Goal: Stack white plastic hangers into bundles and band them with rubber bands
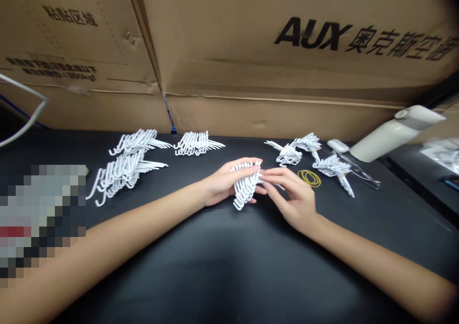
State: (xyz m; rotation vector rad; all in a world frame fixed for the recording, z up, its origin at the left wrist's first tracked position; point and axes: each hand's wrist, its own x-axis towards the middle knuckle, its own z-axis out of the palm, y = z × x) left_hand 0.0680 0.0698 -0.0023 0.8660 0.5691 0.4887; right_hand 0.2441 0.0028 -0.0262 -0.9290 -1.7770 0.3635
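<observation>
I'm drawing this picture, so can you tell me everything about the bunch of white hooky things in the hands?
The bunch of thin white hooked rods looks like coated wire, though I can't be sure. Many similar rods lie nested in a slanting row, with J-shaped curls at the lower left and thin ends poking out to the right. No band shows around it. The bare left hand holds it over the black tabletop; the bare right hand's fingers seem to touch its thin ends.

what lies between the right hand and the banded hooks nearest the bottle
In the head view, yellow rubber bands lie on the black table between the right hand and those banded hooks.
</observation>
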